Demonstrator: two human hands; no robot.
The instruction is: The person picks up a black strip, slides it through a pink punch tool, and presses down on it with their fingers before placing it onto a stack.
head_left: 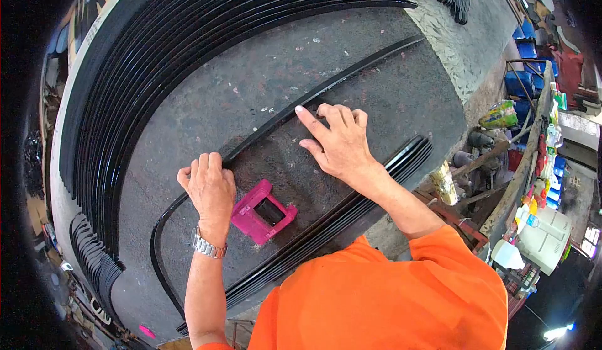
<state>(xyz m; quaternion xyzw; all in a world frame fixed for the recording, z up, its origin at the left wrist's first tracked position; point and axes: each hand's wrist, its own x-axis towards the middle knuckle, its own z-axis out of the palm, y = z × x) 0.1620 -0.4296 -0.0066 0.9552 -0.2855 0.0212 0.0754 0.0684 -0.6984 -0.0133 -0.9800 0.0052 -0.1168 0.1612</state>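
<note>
Orange shirt [382, 300] is filling the bottom of the view, closest to the lens, w/ both bare arms reaching out over the dark, gritty bench [263, 80]. Left hand [210, 190], steel watch [208, 247] on the wrist, is curling its fingers down onto a long black rubber strip [351, 71], just left of the pink plastic block [263, 212]; can't tell whether it's gripping or only pressing. Right hand [335, 143] is lying spread and flat, fingertips pressing the same strip, up and right of the pink block. Strip is running diagonally across the bench, from its curved end below the left hand twd the upper right. More black strips are lying stacked just right of the block [376, 187], and a big curved bundle [157, 49] is sitting well beyond it.
</note>
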